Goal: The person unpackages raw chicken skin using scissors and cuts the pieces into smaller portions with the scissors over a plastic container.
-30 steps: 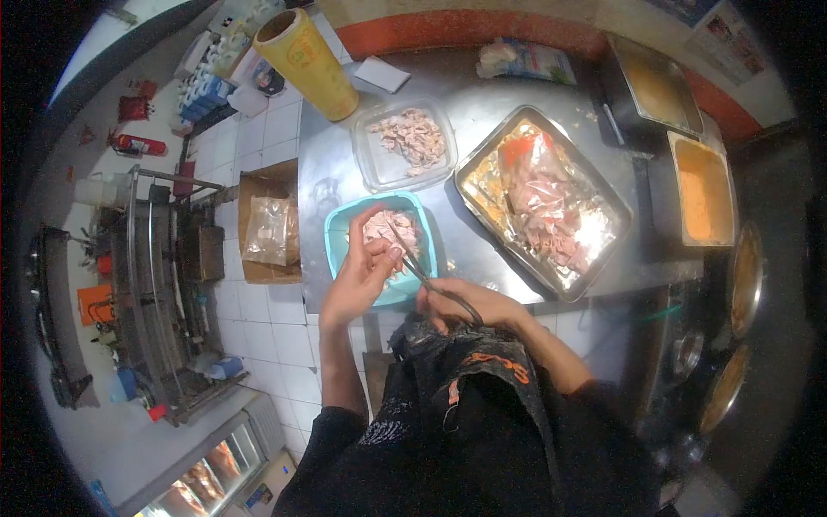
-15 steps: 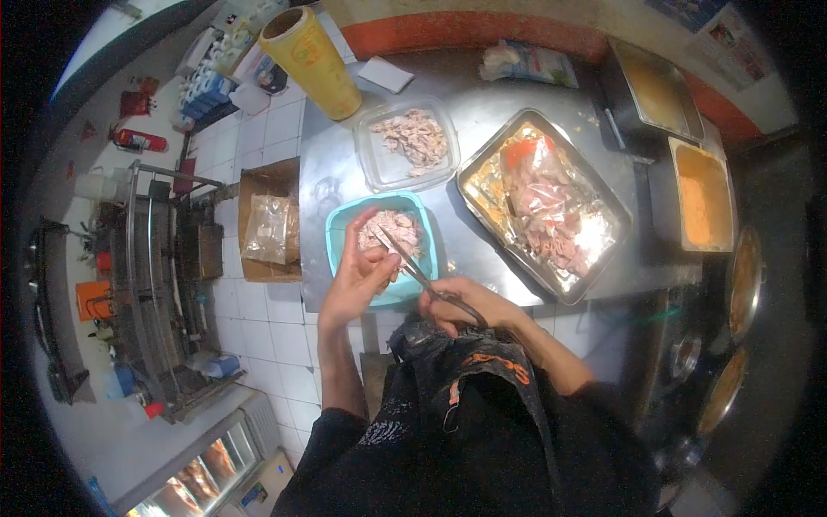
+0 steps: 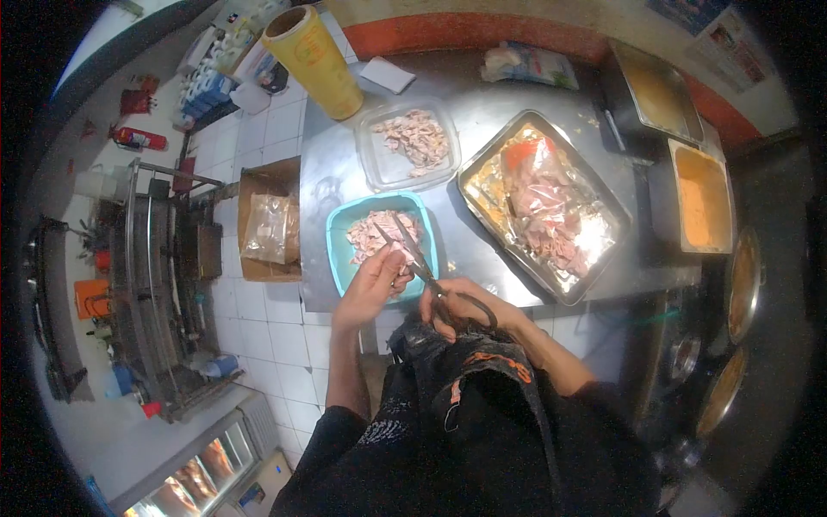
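Note:
My right hand [image 3: 452, 308] is wrapped round the handles of dark scissors [image 3: 422, 269], whose blades stand apart and point up and left over a turquoise tub [image 3: 334, 250]. Pieces of pale pink meat [image 3: 370, 226] lie in the tub. Above the tub's near side, my left hand [image 3: 379, 277] pinches a small piece of meat [image 3: 401, 252] close to the blades. Behind the tub sits a clear plastic container [image 3: 370, 164] with more cut meat [image 3: 413, 138] in it. To the right, a metal tray [image 3: 482, 207] bears sliced meat [image 3: 551, 215] in clear plastic.
A yellow roll of wrap [image 3: 314, 65] stands at the steel table's [image 3: 457, 82] back left, beside a white pad [image 3: 388, 75]. Deep metal pans [image 3: 702, 194] line the right side. A cardboard box [image 3: 267, 228] is left of the table.
My left hand has turned from raised, spread fingers to a closed pinch, slightly lower. The scissors' blades have opened wider, and my right hand has barely shifted.

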A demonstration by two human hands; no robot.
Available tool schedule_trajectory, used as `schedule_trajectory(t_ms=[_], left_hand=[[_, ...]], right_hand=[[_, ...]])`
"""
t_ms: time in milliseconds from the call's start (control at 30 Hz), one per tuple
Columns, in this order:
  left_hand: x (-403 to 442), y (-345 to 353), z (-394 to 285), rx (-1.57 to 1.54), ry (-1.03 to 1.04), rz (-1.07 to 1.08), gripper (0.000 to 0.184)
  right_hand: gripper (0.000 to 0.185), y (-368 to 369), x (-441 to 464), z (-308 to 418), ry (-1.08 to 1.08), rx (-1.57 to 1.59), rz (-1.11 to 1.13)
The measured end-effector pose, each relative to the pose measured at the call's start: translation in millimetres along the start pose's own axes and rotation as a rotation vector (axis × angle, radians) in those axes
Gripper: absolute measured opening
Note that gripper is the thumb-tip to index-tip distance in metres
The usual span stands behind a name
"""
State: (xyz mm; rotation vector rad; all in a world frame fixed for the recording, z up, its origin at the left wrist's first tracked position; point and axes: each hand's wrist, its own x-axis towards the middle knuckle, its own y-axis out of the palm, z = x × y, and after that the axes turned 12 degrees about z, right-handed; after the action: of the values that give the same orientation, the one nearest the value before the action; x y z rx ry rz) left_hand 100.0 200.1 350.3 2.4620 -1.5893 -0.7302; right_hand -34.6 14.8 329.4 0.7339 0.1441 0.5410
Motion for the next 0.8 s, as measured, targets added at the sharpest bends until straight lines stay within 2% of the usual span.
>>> schedule_trajectory(t_ms=[100, 200, 300, 400, 500, 600, 700, 800], left_hand=[[-0.6, -2.7, 3.2, 0.001, 0.035, 0.025, 0.028], [-3.1, -7.0, 9.8, -0.042, 0.073, 0.058, 0.029], [-3.0, 0.0, 4.3, -0.034, 0.081, -0.020, 0.029], [-5.6, -10.6, 11.2, 0.096, 0.041, 0.034, 0.031], [-6.8, -6.5, 19.5, 0.088, -0.060, 0.064, 0.036], [-9.5, -9.3, 23.9, 0.087, -0.032, 0.069, 0.039], [-13.7, -9.5, 15.6, 0.212, -0.092, 0.088, 0.039], [-12.4, -9.7, 14.0, 0.331, -0.135, 0.147, 0.039]], right_hand=[[0.040, -3.1, 0.9, -4.9, -0.024, 0.060, 0.024], [0.040, 4.8, -1.5, 5.2, 0.080, -0.116, -0.017], [0.033, 7.0, -0.8, 2.2, 0.101, -0.120, -0.034], [0.027, 0.6, -3.0, -0.9, 0.137, -0.077, 0.018], [0.022, -0.9, -1.9, -4.2, 0.107, 0.081, -0.017], [0.026, 3.7, -2.2, 3.0, 0.202, -0.084, -0.054], [0.051, 2.3, -5.7, 3.1, 0.188, -0.167, 0.002], [0.078, -4.4, -8.3, -5.9, 0.003, 0.104, 0.130]])
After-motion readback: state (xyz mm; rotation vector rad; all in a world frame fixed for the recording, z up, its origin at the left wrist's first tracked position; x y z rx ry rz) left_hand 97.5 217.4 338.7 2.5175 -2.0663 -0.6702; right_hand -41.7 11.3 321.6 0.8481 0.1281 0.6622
